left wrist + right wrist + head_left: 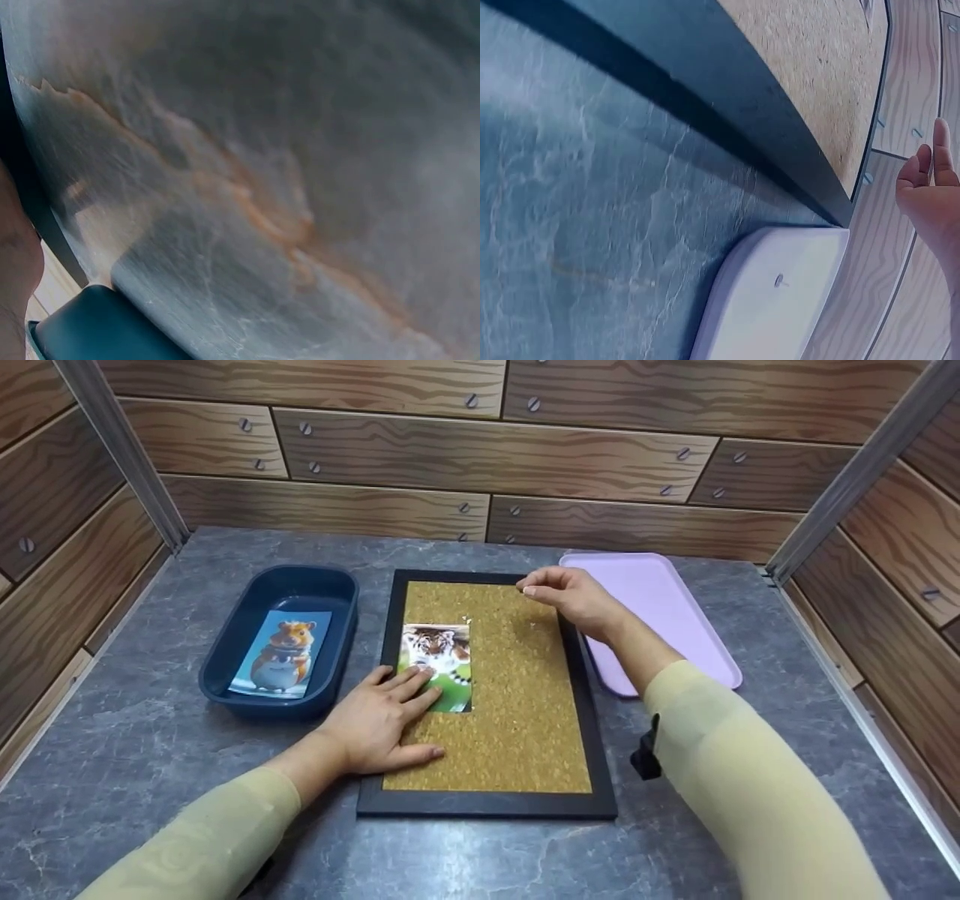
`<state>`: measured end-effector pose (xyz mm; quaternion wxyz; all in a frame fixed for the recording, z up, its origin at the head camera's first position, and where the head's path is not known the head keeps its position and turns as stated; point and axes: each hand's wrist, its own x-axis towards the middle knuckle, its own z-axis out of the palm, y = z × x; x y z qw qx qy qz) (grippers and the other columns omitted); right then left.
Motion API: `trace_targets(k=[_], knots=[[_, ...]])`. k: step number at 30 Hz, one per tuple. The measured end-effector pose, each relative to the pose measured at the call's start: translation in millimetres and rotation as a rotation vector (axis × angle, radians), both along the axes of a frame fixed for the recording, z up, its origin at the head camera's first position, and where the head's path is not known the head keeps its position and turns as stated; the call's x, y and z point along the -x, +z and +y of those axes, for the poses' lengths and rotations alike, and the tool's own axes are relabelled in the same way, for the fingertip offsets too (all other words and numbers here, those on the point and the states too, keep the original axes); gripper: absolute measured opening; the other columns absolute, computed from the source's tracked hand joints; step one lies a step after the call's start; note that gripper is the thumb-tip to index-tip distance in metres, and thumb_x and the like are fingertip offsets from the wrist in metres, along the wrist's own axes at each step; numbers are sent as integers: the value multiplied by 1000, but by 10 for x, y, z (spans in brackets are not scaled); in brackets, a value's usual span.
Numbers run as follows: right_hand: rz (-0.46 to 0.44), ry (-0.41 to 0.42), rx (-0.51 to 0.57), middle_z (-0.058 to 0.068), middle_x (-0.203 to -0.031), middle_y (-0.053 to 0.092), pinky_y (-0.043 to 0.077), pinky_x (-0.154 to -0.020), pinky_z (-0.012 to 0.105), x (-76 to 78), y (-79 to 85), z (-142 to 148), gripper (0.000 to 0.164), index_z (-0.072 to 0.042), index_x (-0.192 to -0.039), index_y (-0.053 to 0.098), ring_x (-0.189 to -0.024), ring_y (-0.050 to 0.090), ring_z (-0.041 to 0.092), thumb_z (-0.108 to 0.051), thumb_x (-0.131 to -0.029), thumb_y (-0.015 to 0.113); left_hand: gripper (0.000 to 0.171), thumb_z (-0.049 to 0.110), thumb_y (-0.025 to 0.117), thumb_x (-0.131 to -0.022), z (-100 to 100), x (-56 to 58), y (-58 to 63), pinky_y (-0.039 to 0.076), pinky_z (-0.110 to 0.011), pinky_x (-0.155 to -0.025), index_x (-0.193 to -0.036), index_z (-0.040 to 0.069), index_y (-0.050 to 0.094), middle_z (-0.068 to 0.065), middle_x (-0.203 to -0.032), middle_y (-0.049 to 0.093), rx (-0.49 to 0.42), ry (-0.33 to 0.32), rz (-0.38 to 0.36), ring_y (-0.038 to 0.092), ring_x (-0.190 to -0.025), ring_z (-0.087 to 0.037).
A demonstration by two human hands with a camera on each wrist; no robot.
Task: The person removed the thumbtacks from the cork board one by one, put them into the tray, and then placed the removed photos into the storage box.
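Note:
A cork board [517,720] in a black frame lies flat, with a tiger photo [450,690] on its left part. My left hand [375,720] rests spread across the board's left edge, straight fingertips on the photo and thumb on the cork. Tiny bright spots show at the photo's top right corner. Above the board's top right corner hovers my right hand [574,598], thumb and forefinger tips drawn together; I cannot tell whether something tiny is between them. In the right wrist view its fingers [943,154] appear at the right edge. The left wrist view shows mostly tabletop.
Left of the board stands a dark blue bin [337,637] holding a hamster picture [281,656]. At the right lies a lilac tray [645,600], partly behind the right forearm, with a small metal pin [780,280] on it. Wood-patterned walls [420,450] enclose the grey table.

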<state>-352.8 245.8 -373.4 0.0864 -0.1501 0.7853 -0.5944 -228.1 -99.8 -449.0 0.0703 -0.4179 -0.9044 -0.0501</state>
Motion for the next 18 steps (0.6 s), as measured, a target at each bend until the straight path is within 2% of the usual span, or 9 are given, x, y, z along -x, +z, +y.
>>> trace_targets(k=[3, 8, 13, 15, 18], knots=[[-4, -1, 13, 8, -119, 74, 42, -106, 29, -2, 13, 45, 15, 9, -110, 69, -115, 62, 15, -4, -105, 64, 92, 80, 40, -99, -4, -2, -1, 32, -60, -121, -159, 11, 51, -15, -166, 43, 3, 1, -3, 41, -153, -32], [-4, -6, 31, -2, -111, 74, 43, -102, 28, -2, 32, 141, 12, 5, -108, 70, -112, 60, 14, -5, -106, 63, 91, 80, 41, -99, -3, -5, -3, 31, -60, -121, -159, 12, 51, -15, -165, 43, 5, 4, -6, 41, -153, -32], [3, -21, 35, 4, -114, 73, 44, -101, 29, -3, 54, 247, 11, 1, -107, 72, -110, 59, 13, -5, -106, 63, 92, 80, 40, -99, -3, -4, 3, 31, -60, -121, -160, 12, 50, -15, -165, 43, 7, 7, -10, 41, -153, -32], [2, -32, 43, 1, -111, 73, 45, -102, 31, -7, 59, 291, 11, 2, -107, 72, -109, 60, 13, -3, -106, 63, 92, 80, 40, -99, -3, -2, 5, 31, -60, -121, -160, 12, 50, -15, -165, 43, 8, 7, -11, 41, -152, -33], [-4, -49, 40, -5, -108, 73, 44, -102, 32, -16, 67, 354, 11, -6, -103, 74, -108, 60, 12, -4, -106, 63, 92, 80, 40, -99, -3, -2, 4, 31, -60, -121, -160, 12, 50, -15, -165, 44, 9, 6, -9, 41, -152, -33]])
